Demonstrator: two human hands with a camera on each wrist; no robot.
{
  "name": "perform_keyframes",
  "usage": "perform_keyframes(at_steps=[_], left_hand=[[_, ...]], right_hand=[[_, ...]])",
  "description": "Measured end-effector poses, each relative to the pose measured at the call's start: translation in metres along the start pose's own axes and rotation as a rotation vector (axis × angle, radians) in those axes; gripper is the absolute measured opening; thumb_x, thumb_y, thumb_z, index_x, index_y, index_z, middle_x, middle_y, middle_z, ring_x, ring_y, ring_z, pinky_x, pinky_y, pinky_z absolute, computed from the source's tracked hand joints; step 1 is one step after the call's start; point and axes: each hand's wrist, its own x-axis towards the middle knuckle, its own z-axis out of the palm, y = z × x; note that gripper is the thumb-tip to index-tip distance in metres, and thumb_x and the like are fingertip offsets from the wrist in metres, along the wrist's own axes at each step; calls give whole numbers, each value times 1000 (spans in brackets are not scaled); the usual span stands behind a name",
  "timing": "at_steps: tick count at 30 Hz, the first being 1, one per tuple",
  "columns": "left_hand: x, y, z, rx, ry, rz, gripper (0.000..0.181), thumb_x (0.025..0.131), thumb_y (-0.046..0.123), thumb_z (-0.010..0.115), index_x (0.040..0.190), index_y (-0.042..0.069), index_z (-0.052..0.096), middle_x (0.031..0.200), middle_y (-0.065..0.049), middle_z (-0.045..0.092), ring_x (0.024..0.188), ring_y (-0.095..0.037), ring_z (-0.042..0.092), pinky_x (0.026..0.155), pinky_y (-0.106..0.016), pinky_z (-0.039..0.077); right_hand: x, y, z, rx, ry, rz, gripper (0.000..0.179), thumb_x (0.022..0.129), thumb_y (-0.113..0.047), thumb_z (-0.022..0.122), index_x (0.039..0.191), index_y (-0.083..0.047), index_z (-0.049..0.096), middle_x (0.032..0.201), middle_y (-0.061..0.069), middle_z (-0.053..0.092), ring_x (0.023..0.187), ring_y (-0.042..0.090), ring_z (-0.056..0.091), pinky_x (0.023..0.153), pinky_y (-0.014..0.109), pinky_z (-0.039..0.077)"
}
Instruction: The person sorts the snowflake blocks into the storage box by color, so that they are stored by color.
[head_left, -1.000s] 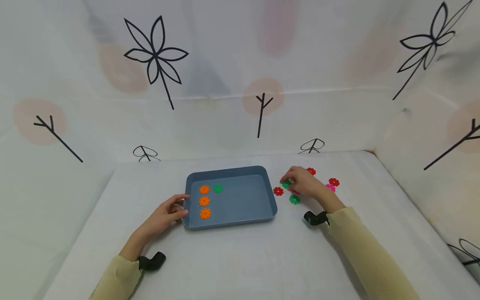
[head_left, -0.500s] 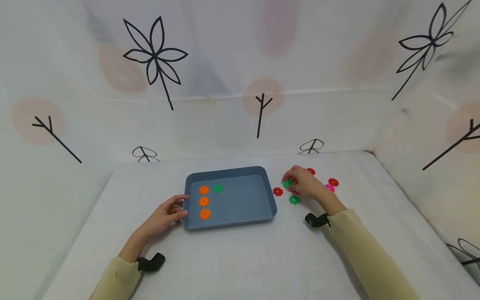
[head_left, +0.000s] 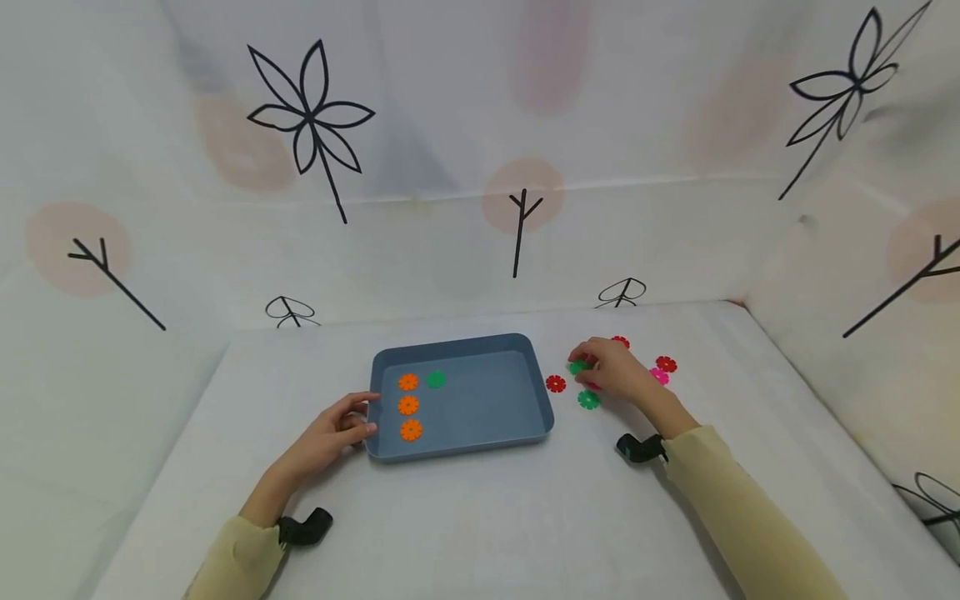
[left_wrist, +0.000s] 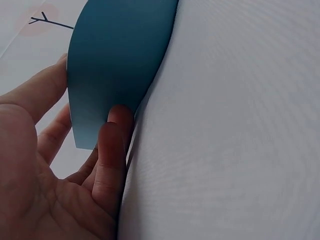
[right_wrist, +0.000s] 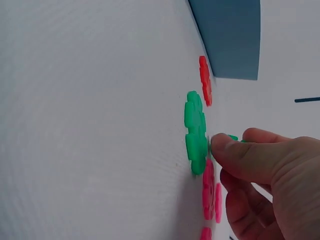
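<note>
A blue-grey tray (head_left: pixel 461 454) lies on the white cloth, and my left hand (head_left: pixel 326 433) holds its left end, with fingers and thumb at the rim and outer wall. The left wrist view shows fingertips against the tray wall (left_wrist: pixel 117 60). To the right of the tray, my right hand (head_left: pixel 611 371) pinches a green flower-shaped plastic disc (head_left: pixel 577 367) between thumb and fingers, low over the cloth. In the right wrist view the thumb hides most of it. Inside the tray are a column of orange discs (head_left: pixel 408 405) and one green disc (head_left: pixel 436 380).
Another green disc (head_left: pixel 588 400) lies just in front of the right hand. A red disc (head_left: pixel 556 383) is beside the tray's right wall. Farther right lie a pink disc (head_left: pixel 659 377) and a red disc (head_left: pixel 666 364); one more red disc (head_left: pixel 620 342) is behind the hand.
My right hand, with the green disc between its fingers, has shifted slightly to the right. My left hand stays at the tray's end, and the discs in the tray keep their places.
</note>
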Motion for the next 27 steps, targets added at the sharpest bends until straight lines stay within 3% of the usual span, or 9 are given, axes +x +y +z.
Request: perform_keyframes(at_steps=[9, 18, 27], left_hand=[[1, 1, 1, 2, -1, -5, 54, 96, 22, 68, 144, 8, 48, 131, -22, 48, 89, -24, 60, 76, -27, 52], [2, -1, 1, 8, 1, 1, 53, 96, 21, 68, 144, 8, 48, 131, -23, 48, 88, -24, 61, 76, -27, 52], [1, -1, 0, 0, -1, 17, 53, 97, 21, 67, 144, 7, 48, 131, -24, 47, 90, -24, 61, 75, -29, 52]], right_hand=[[-3, 5, -2, -15, 58, -77, 28, 86, -6, 76, 113, -4, 71, 103, 7, 67, 93, 26, 62, 81, 42, 55], [0, -5, -6, 21, 105, -113, 12, 87, -6, 77, 97, -9, 72, 105, 6, 65, 92, 25, 63, 79, 42, 55], [5, -23, -7, 102, 84, -158, 20, 86, -4, 77, 106, -6, 73, 108, 6, 66, 96, 26, 66, 83, 42, 56]])
